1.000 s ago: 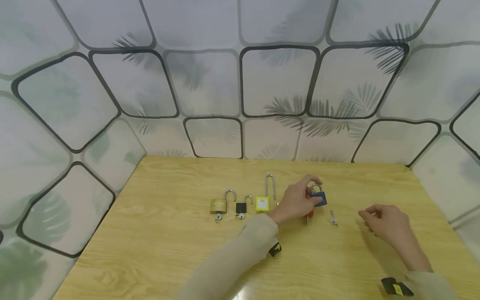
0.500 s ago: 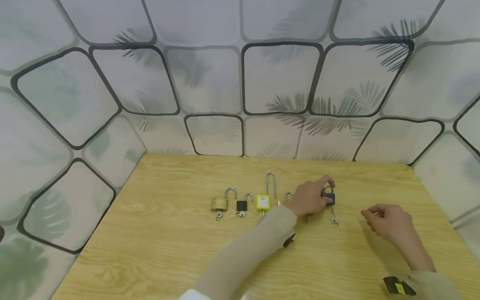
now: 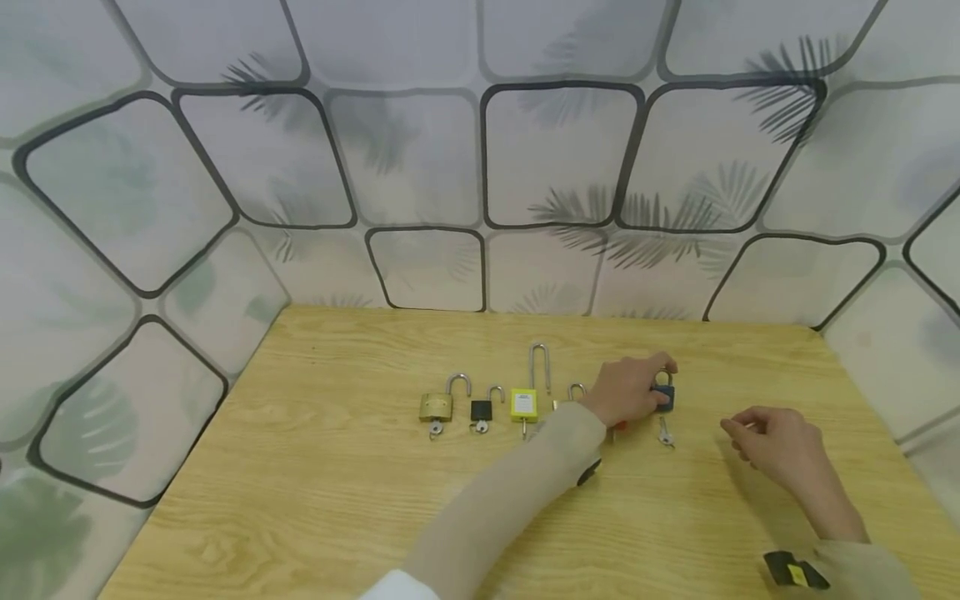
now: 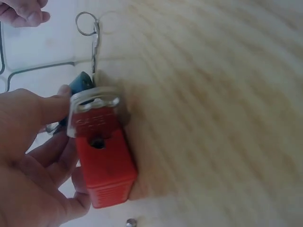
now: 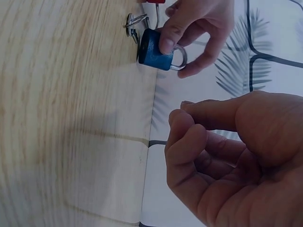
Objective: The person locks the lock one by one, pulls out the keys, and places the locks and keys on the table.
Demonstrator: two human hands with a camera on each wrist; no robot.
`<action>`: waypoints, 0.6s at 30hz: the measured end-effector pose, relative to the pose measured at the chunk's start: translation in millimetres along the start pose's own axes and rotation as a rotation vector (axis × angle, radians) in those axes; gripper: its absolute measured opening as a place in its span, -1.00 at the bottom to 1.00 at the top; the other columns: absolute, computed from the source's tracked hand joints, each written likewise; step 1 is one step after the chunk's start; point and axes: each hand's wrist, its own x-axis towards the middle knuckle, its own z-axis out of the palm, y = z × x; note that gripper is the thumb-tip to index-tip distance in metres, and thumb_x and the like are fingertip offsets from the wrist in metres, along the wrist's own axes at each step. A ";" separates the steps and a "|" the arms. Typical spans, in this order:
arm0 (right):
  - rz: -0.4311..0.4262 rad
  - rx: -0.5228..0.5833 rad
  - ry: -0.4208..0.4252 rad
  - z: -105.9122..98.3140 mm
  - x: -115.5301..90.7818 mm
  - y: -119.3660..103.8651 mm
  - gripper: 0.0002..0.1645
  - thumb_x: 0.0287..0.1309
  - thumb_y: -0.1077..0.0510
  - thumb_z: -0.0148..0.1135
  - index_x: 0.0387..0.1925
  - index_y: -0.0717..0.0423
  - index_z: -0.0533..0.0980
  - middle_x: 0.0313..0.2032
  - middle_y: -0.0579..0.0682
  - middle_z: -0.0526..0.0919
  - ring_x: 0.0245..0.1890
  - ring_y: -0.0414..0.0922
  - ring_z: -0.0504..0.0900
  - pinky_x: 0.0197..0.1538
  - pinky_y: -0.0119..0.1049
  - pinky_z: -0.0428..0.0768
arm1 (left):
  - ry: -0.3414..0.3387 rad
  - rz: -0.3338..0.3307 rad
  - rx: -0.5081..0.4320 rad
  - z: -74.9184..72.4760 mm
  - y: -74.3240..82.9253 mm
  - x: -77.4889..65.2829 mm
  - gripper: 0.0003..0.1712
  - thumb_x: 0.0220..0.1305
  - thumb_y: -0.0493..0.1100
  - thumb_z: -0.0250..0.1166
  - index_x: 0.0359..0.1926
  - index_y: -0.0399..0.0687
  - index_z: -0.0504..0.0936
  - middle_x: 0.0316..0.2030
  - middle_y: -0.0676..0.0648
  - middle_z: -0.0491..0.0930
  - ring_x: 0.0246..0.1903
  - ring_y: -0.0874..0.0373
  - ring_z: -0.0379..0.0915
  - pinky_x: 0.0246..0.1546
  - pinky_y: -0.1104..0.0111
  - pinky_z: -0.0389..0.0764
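Note:
My left hand (image 3: 626, 390) grips a blue padlock (image 3: 664, 397), the thumb on its body and a finger up at the steel shackle. The right wrist view shows this blue padlock (image 5: 155, 51) close over the wooden table. Just below it in the head view lies a small key (image 3: 665, 435) with a ring. A red padlock (image 4: 106, 158) stands right beside my left hand in the left wrist view; the hand mostly covers it from above. To the right, my right hand (image 3: 776, 442) idles with loosely curled fingers, thumb and fingertips close together, nothing seen between them.
Left of the hands, open padlocks stand in a row: a brass one (image 3: 436, 407), a black one (image 3: 482, 410) and a yellow one (image 3: 523, 404) with a tall shackle, keys at their bases. Another shackle (image 3: 576, 390) shows by the left wrist. Patterned fabric walls (image 3: 420, 271) border the table.
My left hand has carried the blue padlock to the right, until it sits above the loose key. A shackle behind the hand has come into view. The right hand stays put.

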 end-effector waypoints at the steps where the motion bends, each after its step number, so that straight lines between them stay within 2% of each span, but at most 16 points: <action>1: 0.004 0.001 -0.004 -1.2 0.0 0.0 -0.52 0.37 0.02 0.08 -0.21 0.45 0.60 -0.58 0.03 0.73 -0.64 -0.13 0.59 -0.64 -0.25 0.53 | 0.004 -0.009 0.014 1.5 0.2 1.2 -0.49 0.29 0.09 0.28 0.25 0.35 0.42 -0.23 0.23 0.69 -0.28 0.35 0.53 -0.08 0.22 0.54; 6: 0.021 0.005 -0.024 -3.4 -0.9 1.3 -0.50 0.37 0.01 0.07 -0.19 0.46 0.59 -0.56 0.04 0.74 -0.62 -0.11 0.61 -0.61 -0.23 0.55 | 0.003 -0.062 0.044 5.0 0.8 2.1 -0.37 0.29 0.16 0.24 0.36 0.33 0.35 -0.02 0.21 0.67 0.04 0.27 0.47 0.18 -0.04 0.36; 9: 0.011 0.002 -0.018 -2.6 -0.5 2.2 -0.51 0.37 0.02 0.08 -0.20 0.46 0.60 -0.57 0.03 0.74 -0.63 -0.12 0.61 -0.62 -0.23 0.53 | -0.001 -0.072 0.069 3.6 1.1 2.3 -0.36 0.29 0.19 0.22 0.36 0.30 0.35 0.07 0.20 0.63 0.15 0.22 0.39 0.22 -0.09 0.29; 13: 0.001 0.000 -0.007 -1.8 0.0 3.1 -0.51 0.37 0.02 0.08 -0.20 0.46 0.60 -0.57 0.04 0.73 -0.64 -0.14 0.60 -0.62 -0.23 0.52 | -0.011 -0.084 0.105 3.1 0.9 3.2 -0.38 0.26 0.25 0.21 0.32 0.30 0.41 0.15 0.21 0.57 0.15 0.16 0.38 0.16 -0.02 0.34; 18: 0.002 0.002 -0.009 -1.8 -0.7 3.1 -0.51 0.37 0.02 0.08 -0.20 0.47 0.59 -0.56 0.04 0.74 -0.64 -0.13 0.60 -0.62 -0.23 0.52 | -0.026 -0.080 0.137 4.3 0.7 3.1 -0.45 0.26 0.28 0.19 0.23 0.29 0.51 0.10 0.17 0.60 0.09 0.13 0.41 0.11 0.00 0.37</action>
